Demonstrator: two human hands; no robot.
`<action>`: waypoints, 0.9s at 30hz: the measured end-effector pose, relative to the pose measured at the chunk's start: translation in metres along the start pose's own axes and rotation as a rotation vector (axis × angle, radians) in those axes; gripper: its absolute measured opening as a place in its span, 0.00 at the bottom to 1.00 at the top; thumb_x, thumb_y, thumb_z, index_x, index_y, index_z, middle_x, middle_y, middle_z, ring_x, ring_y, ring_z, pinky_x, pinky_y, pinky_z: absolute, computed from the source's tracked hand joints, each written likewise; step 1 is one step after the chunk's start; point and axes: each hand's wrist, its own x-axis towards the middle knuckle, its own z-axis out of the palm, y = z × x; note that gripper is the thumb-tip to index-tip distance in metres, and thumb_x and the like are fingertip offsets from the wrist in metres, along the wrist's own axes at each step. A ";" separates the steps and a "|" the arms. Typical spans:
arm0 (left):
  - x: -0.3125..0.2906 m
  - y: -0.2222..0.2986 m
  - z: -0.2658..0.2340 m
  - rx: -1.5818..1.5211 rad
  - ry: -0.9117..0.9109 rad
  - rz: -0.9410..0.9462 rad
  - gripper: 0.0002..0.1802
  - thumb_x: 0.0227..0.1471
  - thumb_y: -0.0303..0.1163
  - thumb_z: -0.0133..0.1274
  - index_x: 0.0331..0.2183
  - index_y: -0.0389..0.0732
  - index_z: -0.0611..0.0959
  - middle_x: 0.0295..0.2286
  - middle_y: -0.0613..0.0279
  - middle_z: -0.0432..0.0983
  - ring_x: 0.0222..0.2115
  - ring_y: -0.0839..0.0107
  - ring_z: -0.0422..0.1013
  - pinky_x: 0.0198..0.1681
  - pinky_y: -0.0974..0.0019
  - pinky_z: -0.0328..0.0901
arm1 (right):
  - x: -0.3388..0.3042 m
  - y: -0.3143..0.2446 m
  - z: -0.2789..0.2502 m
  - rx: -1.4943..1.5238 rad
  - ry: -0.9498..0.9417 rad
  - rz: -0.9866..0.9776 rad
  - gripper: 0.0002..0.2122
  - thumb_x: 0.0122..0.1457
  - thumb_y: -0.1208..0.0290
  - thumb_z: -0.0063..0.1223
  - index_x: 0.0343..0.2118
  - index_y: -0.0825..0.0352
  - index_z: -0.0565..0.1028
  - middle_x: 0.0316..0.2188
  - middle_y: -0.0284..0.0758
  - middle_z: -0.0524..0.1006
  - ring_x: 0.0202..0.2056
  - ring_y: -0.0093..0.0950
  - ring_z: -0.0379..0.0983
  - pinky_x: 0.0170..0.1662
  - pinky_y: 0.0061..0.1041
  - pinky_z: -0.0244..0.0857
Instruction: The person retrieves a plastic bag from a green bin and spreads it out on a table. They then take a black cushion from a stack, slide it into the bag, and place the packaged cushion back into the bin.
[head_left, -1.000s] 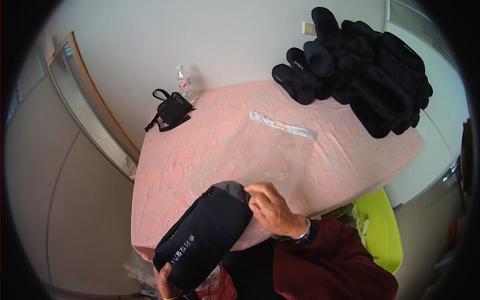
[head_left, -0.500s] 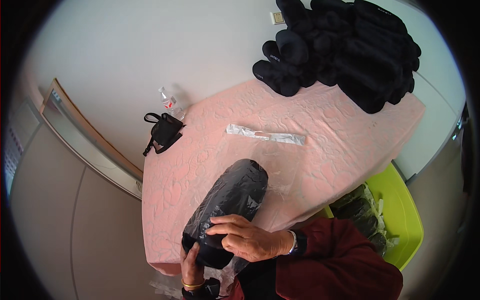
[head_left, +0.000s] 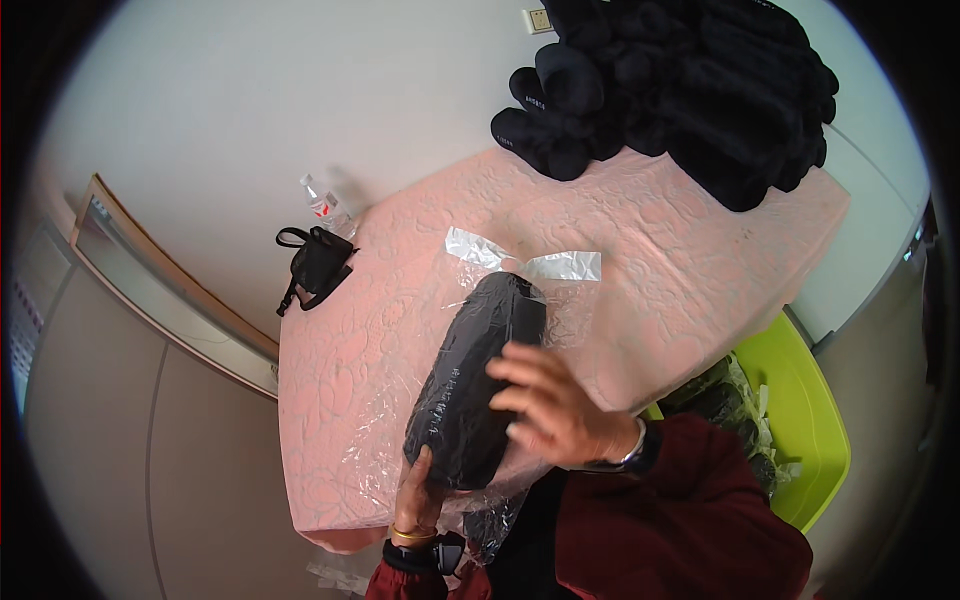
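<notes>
A long black cushion (head_left: pixel 462 380) lies slantwise on the pink table cover, inside a clear plastic bag (head_left: pixel 375 425). The bag's white handle strip (head_left: pixel 567 266) spreads out beyond the cushion's far end. My left hand (head_left: pixel 418 497) grips the near end, thumb on top and the other fingers hidden underneath. Over the cushion's right side is my right hand (head_left: pixel 550 405), its fingers apart and slightly blurred; whether they touch the plastic I cannot tell.
Many more black cushions (head_left: pixel 690 90) are heaped at the back right. A green bin (head_left: pixel 800 430) holding bagged dark items stands at the right. A black pouch (head_left: pixel 318 265) and a clear bottle (head_left: pixel 325 207) sit at the far left, by the wall.
The cushion has slid farther into the bag, its far end now close to the handle strip. My right hand has moved up and right, its fingers spreading.
</notes>
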 end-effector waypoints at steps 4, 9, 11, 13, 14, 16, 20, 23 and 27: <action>0.005 -0.001 -0.001 -0.005 0.024 0.046 0.29 0.65 0.38 0.45 0.63 0.38 0.61 0.57 0.54 0.67 0.56 0.61 0.67 0.57 0.59 0.65 | -0.033 0.064 -0.023 -0.371 0.182 0.308 0.23 0.56 0.69 0.60 0.54 0.68 0.68 0.57 0.47 0.66 0.59 0.45 0.64 0.57 0.43 0.62; 0.006 0.002 0.000 0.017 0.016 0.064 0.29 0.65 0.37 0.46 0.63 0.38 0.62 0.57 0.54 0.67 0.56 0.60 0.67 0.57 0.58 0.65 | -0.060 0.065 -0.021 0.447 0.228 1.074 0.21 0.60 0.64 0.60 0.52 0.70 0.69 0.48 0.45 0.74 0.37 0.30 0.77 0.34 0.27 0.72; 0.010 0.000 -0.002 0.019 0.014 0.076 0.28 0.65 0.37 0.45 0.62 0.38 0.62 0.57 0.54 0.68 0.55 0.60 0.67 0.57 0.58 0.65 | -0.060 0.061 -0.019 0.714 0.227 1.239 0.20 0.61 0.63 0.60 0.51 0.71 0.69 0.46 0.44 0.76 0.32 0.27 0.78 0.29 0.24 0.72; 0.014 0.001 -0.002 0.026 0.005 0.099 0.28 0.65 0.37 0.44 0.62 0.38 0.63 0.56 0.54 0.68 0.55 0.61 0.68 0.56 0.59 0.66 | -0.060 0.061 -0.015 0.878 0.100 1.289 0.16 0.63 0.63 0.58 0.46 0.70 0.71 0.39 0.40 0.79 0.29 0.24 0.77 0.28 0.22 0.72; 0.013 0.002 -0.002 0.025 0.003 0.098 0.28 0.65 0.37 0.44 0.62 0.38 0.63 0.56 0.54 0.68 0.55 0.61 0.68 0.56 0.59 0.66 | -0.058 0.060 -0.013 0.959 0.035 1.310 0.14 0.64 0.63 0.57 0.44 0.70 0.72 0.36 0.38 0.80 0.27 0.23 0.77 0.27 0.21 0.72; 0.007 0.009 0.002 0.065 0.030 0.089 0.27 0.65 0.36 0.44 0.61 0.37 0.65 0.56 0.54 0.68 0.55 0.61 0.68 0.57 0.59 0.66 | -0.059 0.050 -0.004 1.022 0.001 1.282 0.13 0.64 0.63 0.56 0.42 0.69 0.73 0.34 0.38 0.81 0.27 0.23 0.77 0.28 0.21 0.72; 0.002 0.016 -0.030 -0.157 -0.104 0.003 0.26 0.65 0.36 0.45 0.60 0.35 0.66 0.56 0.55 0.68 0.55 0.61 0.68 0.56 0.59 0.66 | -0.053 0.007 0.019 1.185 -0.074 1.181 0.11 0.66 0.64 0.54 0.39 0.69 0.74 0.33 0.37 0.81 0.28 0.22 0.78 0.29 0.21 0.74; -0.007 0.006 -0.081 -0.185 -0.126 -0.018 0.27 0.64 0.36 0.47 0.59 0.34 0.67 0.56 0.55 0.68 0.55 0.62 0.68 0.57 0.60 0.65 | -0.062 -0.014 0.029 1.267 -0.096 1.164 0.12 0.66 0.64 0.53 0.40 0.69 0.74 0.35 0.37 0.81 0.28 0.22 0.78 0.30 0.21 0.74; -0.012 0.003 -0.101 0.385 -0.067 0.309 0.28 0.62 0.35 0.50 0.59 0.33 0.67 0.56 0.55 0.68 0.55 0.63 0.68 0.58 0.60 0.64 | -0.064 -0.020 0.025 1.299 -0.356 1.150 0.13 0.65 0.62 0.55 0.43 0.69 0.74 0.35 0.35 0.81 0.29 0.22 0.78 0.33 0.22 0.74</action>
